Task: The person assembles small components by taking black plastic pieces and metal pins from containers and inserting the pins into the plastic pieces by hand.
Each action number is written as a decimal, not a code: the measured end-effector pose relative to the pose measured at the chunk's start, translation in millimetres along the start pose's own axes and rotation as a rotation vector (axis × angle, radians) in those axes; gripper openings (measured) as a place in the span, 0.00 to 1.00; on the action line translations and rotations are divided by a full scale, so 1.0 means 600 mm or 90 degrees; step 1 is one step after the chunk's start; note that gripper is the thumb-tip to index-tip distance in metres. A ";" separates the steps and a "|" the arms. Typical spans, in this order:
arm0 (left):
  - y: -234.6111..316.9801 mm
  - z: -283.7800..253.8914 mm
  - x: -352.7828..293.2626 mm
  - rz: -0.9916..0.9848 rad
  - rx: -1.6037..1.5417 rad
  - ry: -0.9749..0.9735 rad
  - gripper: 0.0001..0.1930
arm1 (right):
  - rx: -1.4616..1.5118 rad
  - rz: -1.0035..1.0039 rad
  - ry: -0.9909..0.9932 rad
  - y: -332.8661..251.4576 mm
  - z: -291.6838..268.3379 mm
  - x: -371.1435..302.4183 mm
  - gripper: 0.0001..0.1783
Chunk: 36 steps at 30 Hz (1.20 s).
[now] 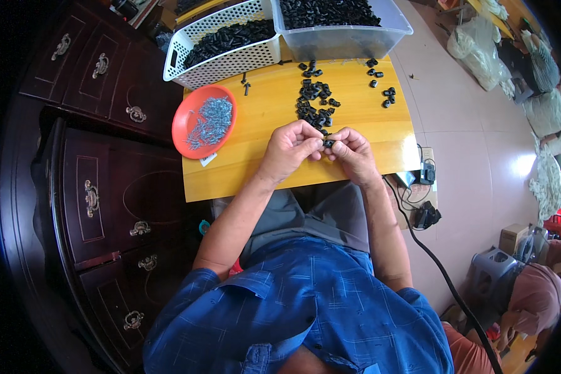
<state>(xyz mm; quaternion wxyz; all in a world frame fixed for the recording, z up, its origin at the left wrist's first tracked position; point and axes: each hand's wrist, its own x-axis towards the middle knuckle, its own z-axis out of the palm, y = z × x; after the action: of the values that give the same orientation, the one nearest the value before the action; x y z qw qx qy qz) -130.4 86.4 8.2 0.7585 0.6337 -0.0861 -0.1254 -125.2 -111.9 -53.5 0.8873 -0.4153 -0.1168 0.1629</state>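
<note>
Over the near part of a yellow wooden table (pixel 255 165), my two hands meet at a small black plastic part (pixel 328 143). My left hand (pixel 293 146) pinches toward its left side with thumb and forefinger; whether a tiny screw sits between those fingertips is too small to tell. My right hand (pixel 353 154) grips the part between thumb and fingers. Just beyond my fingertips lies a loose pile of similar black parts (pixel 315 103). To the left, a red-orange plate (pixel 179 124) holds many small silvery screws (pixel 213 121).
A white perforated basket (pixel 230 68) and a clear plastic bin (pixel 343 42), both full of black parts, stand at the far edge. Several black parts (pixel 388 98) lie at right. Dark wooden drawers (pixel 118 187) flank the left; a black cable (pixel 442 268) runs along the right.
</note>
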 end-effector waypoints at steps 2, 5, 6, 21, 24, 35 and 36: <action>-0.001 0.000 0.000 -0.002 -0.022 0.000 0.02 | 0.015 0.001 -0.004 0.000 0.001 0.000 0.08; -0.003 -0.001 0.000 -0.002 -0.034 -0.002 0.02 | 0.033 -0.002 -0.009 0.000 0.003 0.001 0.08; -0.002 -0.002 0.000 0.002 -0.026 -0.006 0.02 | 0.032 -0.003 -0.011 0.001 0.002 0.001 0.08; 0.001 0.015 -0.008 0.106 0.278 0.103 0.01 | -0.158 -0.012 0.084 0.009 0.017 -0.006 0.05; 0.007 0.012 -0.012 0.125 0.342 0.096 0.01 | -0.194 -0.031 0.100 0.015 0.025 -0.006 0.04; 0.009 -0.016 -0.012 0.053 0.176 0.036 0.04 | -0.182 -0.040 0.111 0.023 0.053 -0.004 0.06; 0.015 -0.017 -0.012 0.074 0.213 0.034 0.05 | -0.159 -0.017 0.079 0.012 0.064 -0.007 0.07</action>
<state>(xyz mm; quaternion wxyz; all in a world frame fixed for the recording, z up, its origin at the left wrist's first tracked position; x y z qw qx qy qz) -133.7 99.7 15.4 0.6501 0.7483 -0.1223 -0.0485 -143.5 -82.3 -35.4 0.8364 -0.5300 -0.0868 0.1097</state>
